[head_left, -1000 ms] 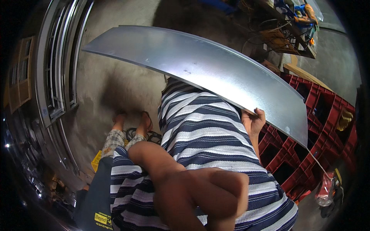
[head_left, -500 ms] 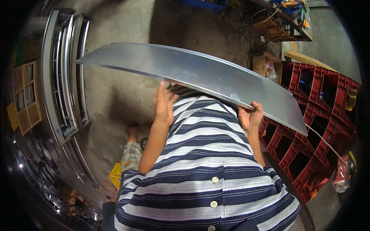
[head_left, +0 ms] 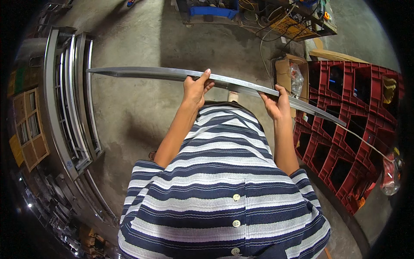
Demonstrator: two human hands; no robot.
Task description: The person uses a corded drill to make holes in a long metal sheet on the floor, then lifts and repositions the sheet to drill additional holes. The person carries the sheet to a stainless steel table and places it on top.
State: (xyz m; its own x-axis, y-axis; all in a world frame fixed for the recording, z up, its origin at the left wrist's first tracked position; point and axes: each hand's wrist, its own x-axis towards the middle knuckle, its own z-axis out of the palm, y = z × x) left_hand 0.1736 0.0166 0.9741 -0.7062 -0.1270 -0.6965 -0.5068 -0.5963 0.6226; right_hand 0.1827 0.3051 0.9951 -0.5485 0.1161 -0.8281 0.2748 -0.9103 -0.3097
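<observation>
Head: metal panel (head_left: 237,83), seemingly edge-on

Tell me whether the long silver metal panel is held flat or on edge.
Roughly on edge: the silver metal panel shows mainly its narrow edge to the camera.

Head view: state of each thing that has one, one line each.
Metal panel: held by both hands, turned nearly edge-on to the camera
Left hand: closed on the panel, thumb on top
Right hand: closed on the panel, nearer its right end
Striped shirt: buttoned where visible
Cardboard box: open, clear plastic inside
Blue bin: open, holding items too small to tell
</observation>
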